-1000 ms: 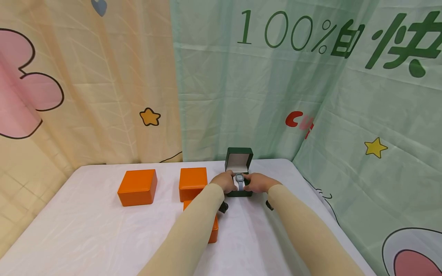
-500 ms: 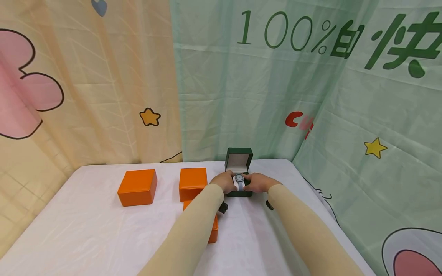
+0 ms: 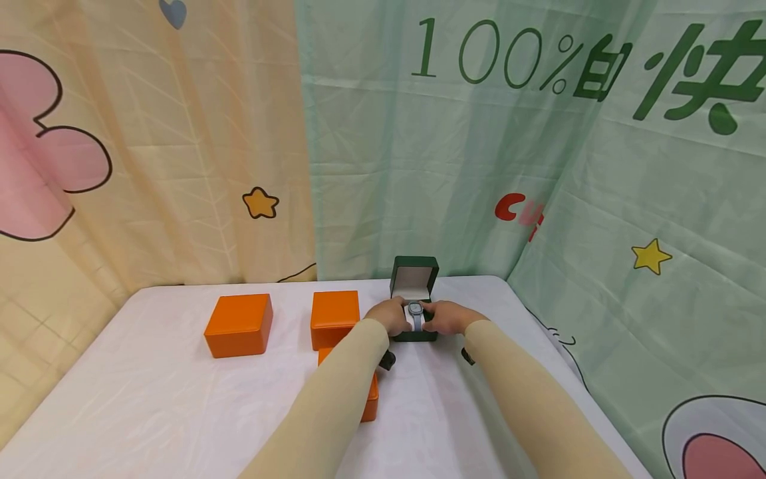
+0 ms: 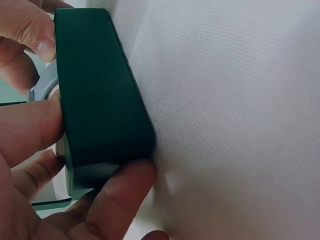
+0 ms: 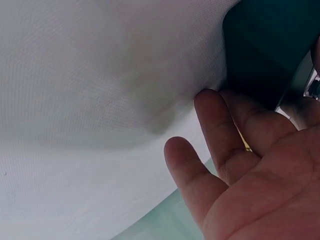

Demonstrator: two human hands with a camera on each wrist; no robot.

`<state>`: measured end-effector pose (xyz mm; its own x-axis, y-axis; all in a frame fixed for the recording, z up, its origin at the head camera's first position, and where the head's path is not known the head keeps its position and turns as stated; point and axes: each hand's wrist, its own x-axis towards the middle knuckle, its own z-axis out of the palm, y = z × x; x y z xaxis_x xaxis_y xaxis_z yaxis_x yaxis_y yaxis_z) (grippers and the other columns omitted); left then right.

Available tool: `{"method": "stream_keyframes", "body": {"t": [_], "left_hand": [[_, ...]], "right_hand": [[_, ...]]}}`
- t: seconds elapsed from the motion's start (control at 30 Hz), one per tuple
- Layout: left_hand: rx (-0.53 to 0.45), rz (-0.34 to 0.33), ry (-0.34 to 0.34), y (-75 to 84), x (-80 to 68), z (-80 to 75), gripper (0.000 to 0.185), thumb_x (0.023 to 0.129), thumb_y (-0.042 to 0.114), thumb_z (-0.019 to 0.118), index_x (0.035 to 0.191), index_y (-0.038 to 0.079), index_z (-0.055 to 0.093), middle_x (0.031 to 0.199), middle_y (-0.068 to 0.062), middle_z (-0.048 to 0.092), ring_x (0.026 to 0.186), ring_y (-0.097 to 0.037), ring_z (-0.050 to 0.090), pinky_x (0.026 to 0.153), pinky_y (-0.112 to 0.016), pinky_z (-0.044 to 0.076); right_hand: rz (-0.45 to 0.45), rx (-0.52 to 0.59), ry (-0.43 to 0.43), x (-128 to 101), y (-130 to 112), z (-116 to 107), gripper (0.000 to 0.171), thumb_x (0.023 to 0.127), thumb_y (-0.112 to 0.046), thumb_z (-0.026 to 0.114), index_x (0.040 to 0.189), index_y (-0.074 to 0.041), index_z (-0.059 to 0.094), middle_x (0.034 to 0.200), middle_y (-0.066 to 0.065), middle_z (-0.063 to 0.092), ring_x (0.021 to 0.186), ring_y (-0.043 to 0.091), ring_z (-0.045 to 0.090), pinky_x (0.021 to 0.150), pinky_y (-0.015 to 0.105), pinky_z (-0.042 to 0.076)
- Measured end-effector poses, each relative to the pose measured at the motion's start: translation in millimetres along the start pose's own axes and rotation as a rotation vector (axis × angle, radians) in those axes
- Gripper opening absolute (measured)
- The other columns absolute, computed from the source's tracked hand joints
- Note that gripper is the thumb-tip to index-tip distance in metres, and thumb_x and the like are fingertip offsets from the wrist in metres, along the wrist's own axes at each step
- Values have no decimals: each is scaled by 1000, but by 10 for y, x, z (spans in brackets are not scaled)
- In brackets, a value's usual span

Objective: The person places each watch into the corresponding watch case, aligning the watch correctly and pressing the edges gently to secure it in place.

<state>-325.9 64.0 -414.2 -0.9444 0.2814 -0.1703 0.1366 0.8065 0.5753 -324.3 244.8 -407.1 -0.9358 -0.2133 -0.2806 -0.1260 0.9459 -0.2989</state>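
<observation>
1. Beige sleeves run from the bottom edge of the head view up to centre frame, where the left hand (image 3: 389, 315) and right hand (image 3: 442, 319) meet on either side of a green box (image 3: 414, 332), close together with only the box's width between them.
2. Left wrist view: the fingers (image 4: 30, 125) curl round the box (image 4: 97, 95), thumb under its lower corner, so this hand grips it. Right wrist view: two fingers (image 5: 225, 130) lie against the dark box wall (image 5: 260, 45) (whether the rest of this hand closes round it I cannot tell).
3. Standing open, the box has its lid (image 3: 414, 274) upright and pale lining showing; a grey watch (image 3: 415, 312) sits in it, between the two hands.
4. Left of centre on the white table (image 3: 149, 399) lie three orange boxes, all shut: one apart (image 3: 238, 324), one near the left hand (image 3: 334, 318), one partly hidden under the left sleeve (image 3: 371, 399).
</observation>
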Motion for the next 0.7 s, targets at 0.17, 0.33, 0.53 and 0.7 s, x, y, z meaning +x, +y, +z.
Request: {"method": "stream_keyframes", "body": {"t": [0.17,0.33,0.53,0.7], "left_hand": [[12,1,4,3,9,2,63,92,28,83,148,14,58,133,-11,70,100,-27,61,100,-45,54],[17,5,7,2,11,5,62,91,28,83,147,14,60,130,-10,71,98,-27,61,97,-44,55],[12,-1,3,-2,29,12,62,91,27,83,147,14,60,130,-10,72,98,-27,61,96,-43,55],[1,1,6,-9,31,16,62,90,27,84,146,13,60,132,-11,71,98,-27,61,96,-44,54]], "right_hand": [[-4,-7,-1,17,-4,7,70,101,-29,68,164,-18,39,146,15,63,120,26,57,114,45,46],[-4,-6,-1,16,-10,14,70,101,-28,68,164,-19,39,147,16,62,129,27,57,119,48,43],[-6,-15,3,16,-7,10,70,100,-28,68,164,-19,39,145,15,63,127,27,58,120,49,43],[-14,-20,2,23,-3,11,70,100,-27,68,164,-18,40,144,14,64,126,27,58,119,49,43]]}}
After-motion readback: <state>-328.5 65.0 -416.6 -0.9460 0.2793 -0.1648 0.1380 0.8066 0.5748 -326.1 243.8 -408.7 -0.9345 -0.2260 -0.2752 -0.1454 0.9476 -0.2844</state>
